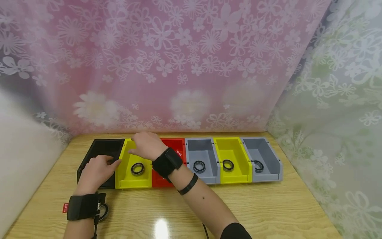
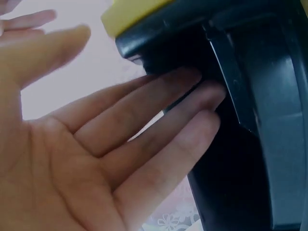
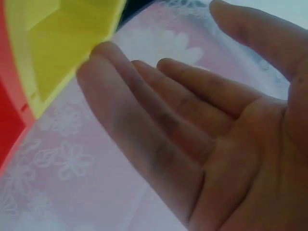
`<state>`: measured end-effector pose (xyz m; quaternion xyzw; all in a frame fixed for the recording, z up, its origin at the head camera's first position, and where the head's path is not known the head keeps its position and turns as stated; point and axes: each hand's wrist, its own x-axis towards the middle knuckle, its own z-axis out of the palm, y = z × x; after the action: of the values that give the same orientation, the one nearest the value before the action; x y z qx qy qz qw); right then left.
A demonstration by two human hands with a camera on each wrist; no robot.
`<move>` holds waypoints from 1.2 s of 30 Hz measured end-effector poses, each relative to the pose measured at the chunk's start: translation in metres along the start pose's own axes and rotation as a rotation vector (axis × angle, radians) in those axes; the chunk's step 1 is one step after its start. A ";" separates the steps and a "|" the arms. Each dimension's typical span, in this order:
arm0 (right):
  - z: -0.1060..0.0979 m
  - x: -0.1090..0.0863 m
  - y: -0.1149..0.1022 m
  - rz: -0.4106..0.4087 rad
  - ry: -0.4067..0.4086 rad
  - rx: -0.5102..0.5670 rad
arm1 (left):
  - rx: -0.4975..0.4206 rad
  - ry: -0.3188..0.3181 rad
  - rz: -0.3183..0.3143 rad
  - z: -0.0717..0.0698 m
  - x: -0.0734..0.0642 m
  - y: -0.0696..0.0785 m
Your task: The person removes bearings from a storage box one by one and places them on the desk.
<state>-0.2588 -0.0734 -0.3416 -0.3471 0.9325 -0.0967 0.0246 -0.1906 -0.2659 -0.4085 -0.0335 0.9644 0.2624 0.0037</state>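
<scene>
My left hand is at the black bin, its fingers stretched out. In the left wrist view the fingertips overlap the bin's dark wall; whether they touch cannot be told. My right hand hovers at the back of the left yellow bin and the red bin, palm bare and fingers extended in the right wrist view. A ring-shaped bearing lies in that yellow bin. Another bearing is on the table, partly covered by the left wrist strap. My right wrist hides much of the red bin.
Rightward in the row are a grey bin, a second yellow bin and a grey end bin, each with one bearing. The bins stand on a wooden table before a flowered pink curtain. A black cable lies in front.
</scene>
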 end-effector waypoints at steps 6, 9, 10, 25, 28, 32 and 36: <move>0.015 0.008 0.011 0.056 -0.072 0.102 | 0.018 -0.061 0.043 0.004 0.001 0.003; 0.022 0.011 0.015 0.063 -0.094 0.119 | 0.018 -0.067 0.052 0.006 0.000 0.004; 0.024 0.012 0.016 0.064 -0.095 0.119 | 0.017 -0.068 0.050 0.006 0.000 0.004; 0.057 0.012 -0.003 0.072 -0.124 0.072 | 0.040 -0.085 0.058 0.007 0.002 0.001; 0.066 0.010 -0.009 0.080 -0.141 0.049 | 0.033 -0.092 0.054 0.007 0.001 -0.001; 0.076 0.010 -0.013 0.100 -0.149 0.010 | 0.018 -0.088 0.056 0.008 0.000 -0.001; 0.084 0.011 -0.016 0.120 -0.139 -0.045 | 0.009 -0.070 0.065 0.009 -0.001 -0.002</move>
<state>-0.2470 -0.1060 -0.4202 -0.2969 0.9496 -0.0500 0.0871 -0.1899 -0.2628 -0.4174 0.0070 0.9654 0.2590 0.0292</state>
